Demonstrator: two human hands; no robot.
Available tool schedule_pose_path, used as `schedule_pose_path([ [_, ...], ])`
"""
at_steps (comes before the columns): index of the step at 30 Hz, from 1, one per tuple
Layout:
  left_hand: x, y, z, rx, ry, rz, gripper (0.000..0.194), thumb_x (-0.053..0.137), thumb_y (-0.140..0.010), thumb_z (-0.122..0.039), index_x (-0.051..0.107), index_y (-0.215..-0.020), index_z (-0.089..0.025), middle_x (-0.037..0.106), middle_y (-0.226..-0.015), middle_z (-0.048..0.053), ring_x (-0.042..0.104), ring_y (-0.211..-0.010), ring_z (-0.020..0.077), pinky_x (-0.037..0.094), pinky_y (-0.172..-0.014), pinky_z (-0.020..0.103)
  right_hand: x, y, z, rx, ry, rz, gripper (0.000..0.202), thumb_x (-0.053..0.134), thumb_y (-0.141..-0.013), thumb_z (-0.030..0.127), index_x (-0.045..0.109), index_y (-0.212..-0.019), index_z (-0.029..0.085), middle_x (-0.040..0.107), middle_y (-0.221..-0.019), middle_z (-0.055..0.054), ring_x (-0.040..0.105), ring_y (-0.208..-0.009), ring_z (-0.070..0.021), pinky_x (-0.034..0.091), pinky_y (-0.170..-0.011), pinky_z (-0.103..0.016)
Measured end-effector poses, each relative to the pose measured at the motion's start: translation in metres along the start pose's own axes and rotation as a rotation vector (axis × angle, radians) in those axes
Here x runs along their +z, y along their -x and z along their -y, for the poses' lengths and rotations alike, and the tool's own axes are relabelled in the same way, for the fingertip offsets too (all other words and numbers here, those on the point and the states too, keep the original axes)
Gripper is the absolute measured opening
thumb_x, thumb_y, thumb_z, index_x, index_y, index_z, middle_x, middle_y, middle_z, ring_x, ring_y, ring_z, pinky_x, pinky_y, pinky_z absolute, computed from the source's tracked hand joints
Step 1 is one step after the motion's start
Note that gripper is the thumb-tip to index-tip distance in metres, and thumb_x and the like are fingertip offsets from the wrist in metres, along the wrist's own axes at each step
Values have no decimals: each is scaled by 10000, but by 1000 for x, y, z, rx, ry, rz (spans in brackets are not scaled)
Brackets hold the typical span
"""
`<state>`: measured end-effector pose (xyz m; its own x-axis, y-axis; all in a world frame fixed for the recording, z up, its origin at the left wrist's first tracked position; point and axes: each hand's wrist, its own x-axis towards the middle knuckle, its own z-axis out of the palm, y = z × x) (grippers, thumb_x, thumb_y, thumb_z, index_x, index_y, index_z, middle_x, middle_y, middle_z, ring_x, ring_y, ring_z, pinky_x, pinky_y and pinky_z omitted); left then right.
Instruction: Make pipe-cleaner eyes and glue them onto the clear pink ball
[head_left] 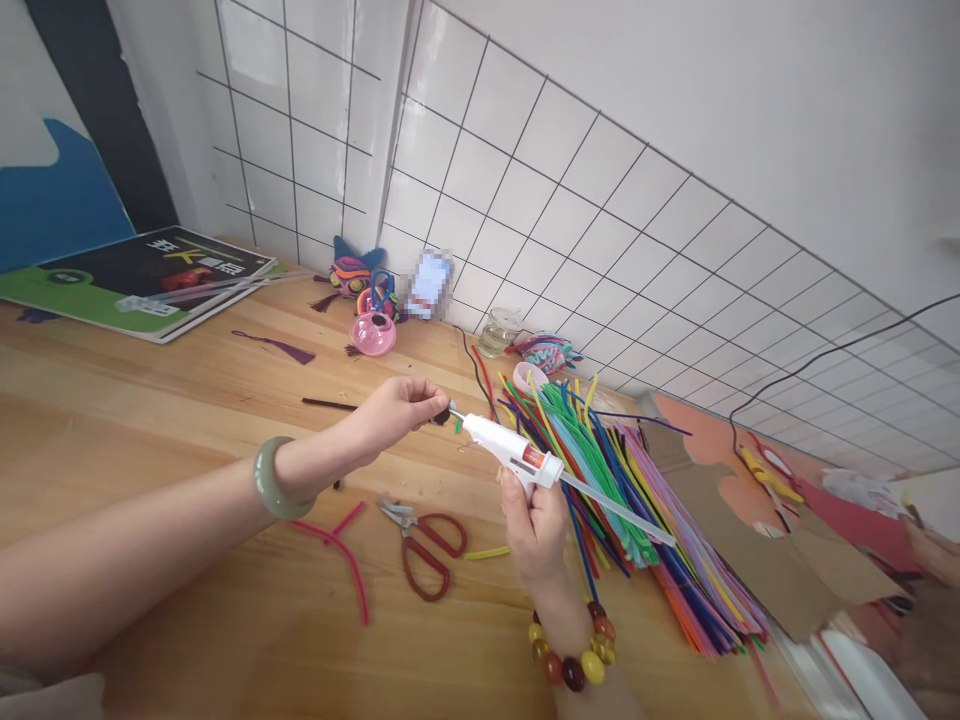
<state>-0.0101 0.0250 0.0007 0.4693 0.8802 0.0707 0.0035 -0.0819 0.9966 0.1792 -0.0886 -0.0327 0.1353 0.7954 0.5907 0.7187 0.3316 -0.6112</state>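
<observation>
My right hand [532, 525] is wrapped round the grip of a white glue gun [499, 445]. A clear glue stick [619, 508] sticks out of the gun's back end. My left hand [394, 415], with a green bangle at the wrist, pinches a small black piece [442, 415] right at the gun's nozzle. Whether the nozzle touches it I cannot tell. A black pipe cleaner [326, 403] shows behind my left hand; whether it joins the black piece is hidden. Red-handled scissors [427, 550] lie below, between pink pipe cleaners [345, 550] and a short yellow one [487, 552].
Many coloured pipe cleaners [600, 470] lie heaped at right, beside cardboard [795, 570]. At the back stand a phone [430, 284], a glass jar [499, 332], a pink bowl [373, 336] and colourful ornaments [351, 275]. A book [150, 285] lies left; another person's hand [930, 550] is far right.
</observation>
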Motion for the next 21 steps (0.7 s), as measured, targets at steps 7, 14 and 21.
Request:
schedule_pose_path([
  [7, -1, 1, -1, -6, -5, -19, 267, 566, -736, -427, 586, -735, -161, 504, -616, -18, 371, -517, 90, 270, -500, 224, -1, 0, 1, 0, 10, 8, 118, 473, -853, 269, 465, -767, 190, 392, -610, 39, 364, -549, -118, 356, -531, -264],
  [14, 0, 0, -1, -4, 3, -12, 259, 563, -739, -420, 584, -725, -162, 497, -611, -24, 368, -520, 89, 270, -511, 229, -2, -2, 2, -38, 37, -3, 85, 472, -853, 250, 480, -798, 187, 414, -634, 29, 386, -573, -124, 380, -567, -276],
  [21, -1, 1, -2, -4, 20, -13, 218, 563, -757, -374, 585, -727, -159, 481, -608, -30, 358, -521, 83, 257, -506, 230, 0, -1, 0, 13, -4, -9, 98, 473, -849, 267, 484, -810, 179, 394, -613, 41, 380, -544, -120, 373, -543, -273],
])
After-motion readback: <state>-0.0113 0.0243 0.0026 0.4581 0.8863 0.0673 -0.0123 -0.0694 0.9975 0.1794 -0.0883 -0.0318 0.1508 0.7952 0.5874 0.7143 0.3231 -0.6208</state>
